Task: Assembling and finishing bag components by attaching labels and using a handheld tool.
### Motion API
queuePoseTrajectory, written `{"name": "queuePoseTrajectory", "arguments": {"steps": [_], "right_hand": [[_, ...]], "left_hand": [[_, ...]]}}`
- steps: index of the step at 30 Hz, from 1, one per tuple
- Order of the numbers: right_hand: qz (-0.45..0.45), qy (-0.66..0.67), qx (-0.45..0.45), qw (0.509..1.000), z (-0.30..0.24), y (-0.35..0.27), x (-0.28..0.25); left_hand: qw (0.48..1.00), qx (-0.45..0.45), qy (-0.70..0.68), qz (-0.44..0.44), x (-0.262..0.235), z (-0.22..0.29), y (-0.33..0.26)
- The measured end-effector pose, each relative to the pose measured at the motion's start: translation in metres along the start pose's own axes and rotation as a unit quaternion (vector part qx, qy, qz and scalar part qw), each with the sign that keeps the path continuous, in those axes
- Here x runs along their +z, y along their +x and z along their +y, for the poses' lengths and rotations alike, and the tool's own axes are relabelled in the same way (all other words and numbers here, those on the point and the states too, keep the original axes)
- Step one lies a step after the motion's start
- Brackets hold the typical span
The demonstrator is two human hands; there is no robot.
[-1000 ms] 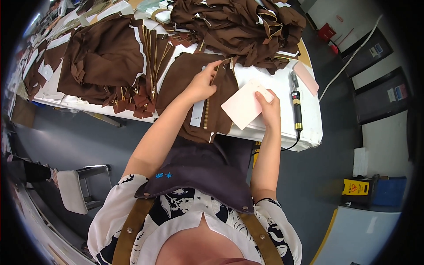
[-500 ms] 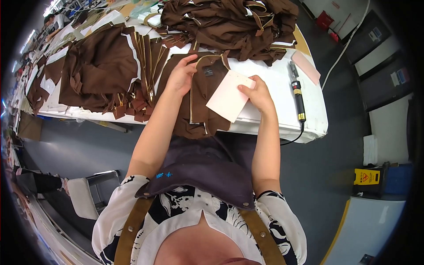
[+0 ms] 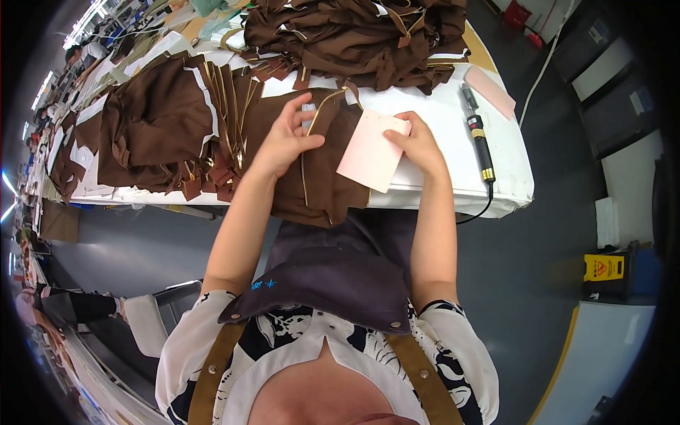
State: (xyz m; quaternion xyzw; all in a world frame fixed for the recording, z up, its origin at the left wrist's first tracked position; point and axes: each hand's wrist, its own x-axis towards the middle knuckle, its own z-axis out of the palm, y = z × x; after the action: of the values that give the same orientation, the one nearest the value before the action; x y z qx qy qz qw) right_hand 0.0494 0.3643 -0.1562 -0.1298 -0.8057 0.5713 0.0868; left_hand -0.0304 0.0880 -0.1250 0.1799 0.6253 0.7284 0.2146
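A brown garment piece with a gold-coloured zipper along one edge lies in front of me, draped over the table's near edge. Over its left part is my left hand, open, with the thumb apart from the fingers. A small white patch shows behind those fingers; I cannot make out what it is. My right hand is closed on a pale pink card, thumb on top at the card's right corner. The card is tilted above the garment's right side and covers part of it.
Brown garments with zippers are heaped at the left and at the back. A black pen-like corded tool lies right on the white table, near a pink card stack. A chair stands lower left.
My left thumb and fingers have parted and come off the zippered edge. The dark label on the garment is out of sight. My right hand still holds the card, slightly turned.
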Motion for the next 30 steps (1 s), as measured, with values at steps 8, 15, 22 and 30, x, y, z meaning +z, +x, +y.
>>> {"name": "queuePoseTrajectory", "arguments": {"steps": [8,15,22,30], "right_hand": [[0.217,-0.413,-0.072,0.882,-0.019,0.001,-0.027],[0.025,-0.226,-0.447,0.865,-0.086,0.018,0.065],[0.004,-0.105,-0.277,0.955,-0.119,0.051,0.059],[0.028,0.074,-0.224,0.971,-0.115,0.047,0.05]], "left_hand": [[0.979,0.109,0.174,0.008,-0.011,0.044,-0.01],[0.973,0.138,0.185,-0.023,0.003,0.062,-0.015],[0.987,0.062,0.147,-0.023,-0.018,0.066,-0.052],[0.929,0.226,0.238,0.171,-0.038,0.129,-0.072]]}}
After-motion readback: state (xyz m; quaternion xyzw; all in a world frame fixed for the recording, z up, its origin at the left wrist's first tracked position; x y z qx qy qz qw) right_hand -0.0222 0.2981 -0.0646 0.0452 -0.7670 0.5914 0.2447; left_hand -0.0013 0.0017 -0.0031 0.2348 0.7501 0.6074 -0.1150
